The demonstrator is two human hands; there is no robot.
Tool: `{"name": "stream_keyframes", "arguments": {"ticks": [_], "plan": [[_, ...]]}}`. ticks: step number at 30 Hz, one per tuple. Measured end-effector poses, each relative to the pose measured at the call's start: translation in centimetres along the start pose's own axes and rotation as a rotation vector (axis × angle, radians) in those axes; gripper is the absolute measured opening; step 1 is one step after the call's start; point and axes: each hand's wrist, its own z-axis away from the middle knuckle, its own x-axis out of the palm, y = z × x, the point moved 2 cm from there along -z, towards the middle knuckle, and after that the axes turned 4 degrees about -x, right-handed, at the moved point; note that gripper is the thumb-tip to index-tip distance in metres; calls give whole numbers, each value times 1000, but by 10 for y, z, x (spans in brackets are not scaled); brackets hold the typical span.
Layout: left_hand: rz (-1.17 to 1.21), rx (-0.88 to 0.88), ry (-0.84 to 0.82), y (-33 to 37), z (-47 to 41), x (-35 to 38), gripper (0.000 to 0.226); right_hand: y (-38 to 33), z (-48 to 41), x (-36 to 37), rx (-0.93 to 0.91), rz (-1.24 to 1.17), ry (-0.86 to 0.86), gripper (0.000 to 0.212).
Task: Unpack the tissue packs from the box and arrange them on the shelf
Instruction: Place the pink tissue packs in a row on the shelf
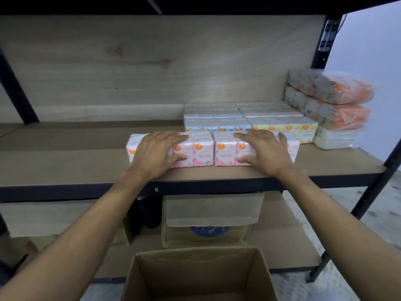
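We laid left hand (156,149) on left pink pack (202,152), right hand (265,148) on right pink pack (224,152), fingers straight, together over tops, thumbs on fronts, packs side by side near shelf (65,164) front edge, box (195,276) open at 6 o'clock, blue packs (214,122) at 1 o'clock.

The pink tissue packs (202,151) are wrapped in thin plastic that looks smooth and a bit shiny. The blue packs (214,122) and yellow packs (282,123) behind them have the same shiny wrap. On the far right, the orange bags (338,90) are clear, crinkly plastic. The shelf board (65,161) is brown pressed wood, flat and matt. Its frame (65,190) is black metal, smooth and dull. The back panel (152,61) is pale wood with lines and knots. The near box (195,274) is brown cardboard, matt. The lower box (212,213) is cardboard too.
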Motion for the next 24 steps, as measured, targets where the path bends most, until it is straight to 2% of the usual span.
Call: {"name": "stream_keyframes", "arguments": {"ticks": [11,24], "plan": [[24,18,-10,45,-18,20,54,63,18,-12,67,23,-7,70],[49,17,-5,98,-41,44,54,120,18,-16,12,-22,-4,72]]}}
